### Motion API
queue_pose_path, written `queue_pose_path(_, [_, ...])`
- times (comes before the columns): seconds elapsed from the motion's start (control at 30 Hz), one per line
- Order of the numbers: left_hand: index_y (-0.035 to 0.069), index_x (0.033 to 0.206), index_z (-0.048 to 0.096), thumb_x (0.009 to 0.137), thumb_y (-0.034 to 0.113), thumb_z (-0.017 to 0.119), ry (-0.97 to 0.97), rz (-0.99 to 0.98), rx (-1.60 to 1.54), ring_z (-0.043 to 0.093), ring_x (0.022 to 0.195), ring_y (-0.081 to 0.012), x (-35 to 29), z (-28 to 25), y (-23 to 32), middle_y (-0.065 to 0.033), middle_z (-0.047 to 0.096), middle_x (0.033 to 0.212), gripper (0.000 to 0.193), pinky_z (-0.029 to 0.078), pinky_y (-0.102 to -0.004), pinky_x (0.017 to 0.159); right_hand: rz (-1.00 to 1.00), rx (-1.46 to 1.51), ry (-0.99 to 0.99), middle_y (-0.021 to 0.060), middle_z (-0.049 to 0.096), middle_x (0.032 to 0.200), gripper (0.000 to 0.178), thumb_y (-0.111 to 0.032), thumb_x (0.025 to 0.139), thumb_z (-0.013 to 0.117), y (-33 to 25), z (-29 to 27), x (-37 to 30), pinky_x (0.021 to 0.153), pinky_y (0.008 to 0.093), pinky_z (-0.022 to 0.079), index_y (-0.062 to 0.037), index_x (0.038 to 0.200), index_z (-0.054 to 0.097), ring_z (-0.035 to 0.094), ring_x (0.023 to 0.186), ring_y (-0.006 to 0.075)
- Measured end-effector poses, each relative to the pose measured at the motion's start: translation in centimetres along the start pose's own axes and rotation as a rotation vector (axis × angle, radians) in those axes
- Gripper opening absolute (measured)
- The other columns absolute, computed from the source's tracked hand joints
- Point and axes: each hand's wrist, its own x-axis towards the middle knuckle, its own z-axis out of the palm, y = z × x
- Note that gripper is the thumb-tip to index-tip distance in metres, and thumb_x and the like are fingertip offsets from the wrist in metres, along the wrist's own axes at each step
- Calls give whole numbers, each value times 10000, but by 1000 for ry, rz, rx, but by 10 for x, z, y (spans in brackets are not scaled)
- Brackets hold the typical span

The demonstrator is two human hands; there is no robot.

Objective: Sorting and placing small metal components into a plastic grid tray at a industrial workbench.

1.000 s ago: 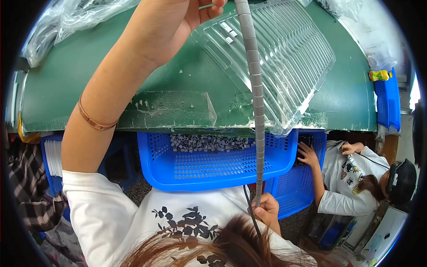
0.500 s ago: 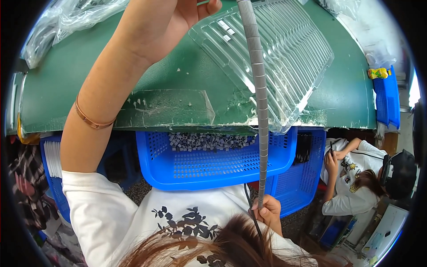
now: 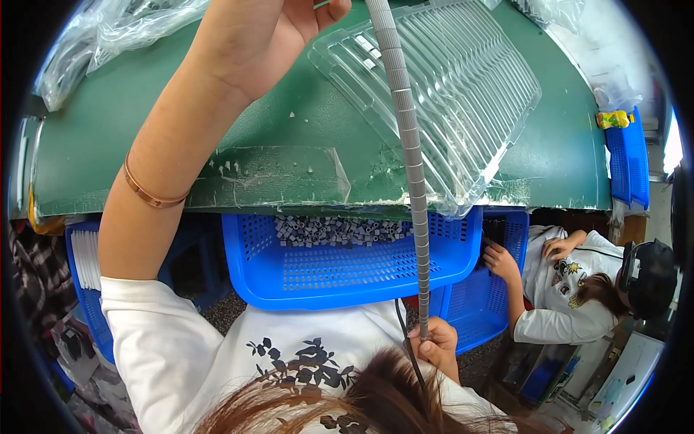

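My right hand point(image 3: 437, 343), close to my body, pinches the lower end of a long grey rod point(image 3: 413, 155) made of short cylindrical segments set end to end. The rod rises over the blue basket and table edge and leaves the picture at the top, slightly bowed. My left hand point(image 3: 289, 32) is raised over the green table, left of the rod. One finger shows curled; the other fingers are cut off by the upper edge, so anything held there is hidden. Small grey tube pieces point(image 3: 336, 230) lie in the blue basket point(image 3: 347, 286) in front of me.
A clear ribbed plastic tray point(image 3: 448, 79) lies on the green table point(image 3: 144, 108). Plastic bags point(image 3: 123, 36) sit at the far left. More blue baskets point(image 3: 473, 311) stand on both sides. A thin black cord point(image 3: 409, 340) hangs beside my right hand. A co-worker point(image 3: 571, 282) sits at right.
The rod's upper part has swung left, while its lower end stays in my right hand. My left hand has shifted slightly left. The co-worker's hand has reached to a blue basket.
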Motion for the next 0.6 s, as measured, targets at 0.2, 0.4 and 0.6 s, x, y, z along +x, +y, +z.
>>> queue_pose_path(0.2, [33,876,554,828,195,529,19,-20,-16,457,620,-80,1,5,3,-37,500,701,171,401,-197,594,-56,56,84,103,547,633,156,-76,792,553,0,6,-1,463,164,356,22,898,495,474,478,101])
queue_pose_path(0.4, [31,881,553,831,189,526,33,-34,-30,451,614,-76,1,1,6,-33,496,698,168,397,-194,587,-25,130,37,117,543,610,161,-134,830,532,3,2,0,392,159,266,8,884,479,403,417,75])
queue_pose_path(0.6, [29,886,552,833,183,523,47,-48,-43,445,608,-72,0,3,5,-30,493,696,165,393,-190,579,-64,92,-1,115,537,574,201,-184,854,506,5,-2,-1,370,157,224,14,885,493,369,390,66])
